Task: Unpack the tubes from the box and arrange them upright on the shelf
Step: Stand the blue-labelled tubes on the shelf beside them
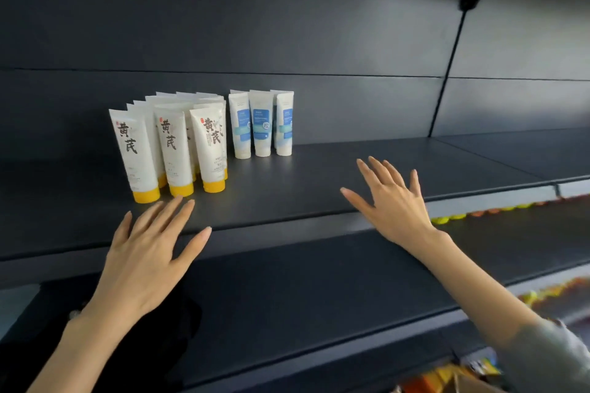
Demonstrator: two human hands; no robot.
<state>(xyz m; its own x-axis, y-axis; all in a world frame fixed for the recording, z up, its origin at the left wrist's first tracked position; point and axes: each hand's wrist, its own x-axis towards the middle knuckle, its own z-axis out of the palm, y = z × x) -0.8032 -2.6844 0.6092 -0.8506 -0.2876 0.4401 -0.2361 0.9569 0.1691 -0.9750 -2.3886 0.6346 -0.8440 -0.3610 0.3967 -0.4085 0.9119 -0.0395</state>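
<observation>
Several white tubes with yellow caps (172,150) stand upright, caps down, in a tight cluster on the dark shelf (319,182). To their right stand several smaller white tubes with blue labels (262,124), also upright. My left hand (143,252) hovers flat with fingers spread just in front of the yellow-capped tubes, fingertips close to the front caps. My right hand (392,201) is spread out over the shelf's front edge, well to the right of the tubes. Both hands hold nothing. A corner of a cardboard box (459,383) shows at the bottom edge.
A lower dark shelf (287,297) runs beneath my arms. Orange and yellow goods (479,214) line the shelves at the right. The dark back panel (287,25) rises behind the tubes.
</observation>
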